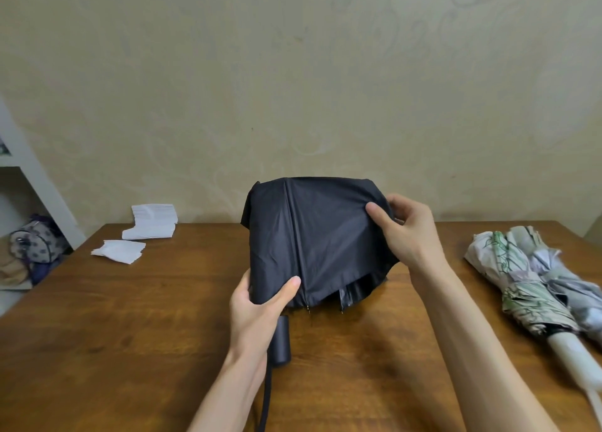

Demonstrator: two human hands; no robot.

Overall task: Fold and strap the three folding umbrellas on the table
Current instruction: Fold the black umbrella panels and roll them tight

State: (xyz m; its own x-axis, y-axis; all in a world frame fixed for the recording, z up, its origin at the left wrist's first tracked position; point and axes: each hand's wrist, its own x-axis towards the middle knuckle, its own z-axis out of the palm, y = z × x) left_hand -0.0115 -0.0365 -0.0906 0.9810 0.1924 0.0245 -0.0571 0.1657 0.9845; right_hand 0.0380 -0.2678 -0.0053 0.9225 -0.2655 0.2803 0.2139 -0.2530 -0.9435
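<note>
Currently the brown wooden table (pixel 130 334) has the black fabric folding umbrella (pixel 312 236) held up over its centre, canopy collapsed but loose and unstrapped, black cylindrical handle (pixel 281 340) pointing near. On the right lie a leaf-printed cream folding umbrella (pixel 521 285) and, touching it further right, a pale grey folding umbrella (pixel 576 294), both loosely bunched. Left hand (pixel 257 314) grips the canopy's near-left edge, thumb curled over the cloth; right hand (pixel 407 233) pinches a fold at its far-right edge; white paper stacks (pixel 153 223) sit far left.
</note>
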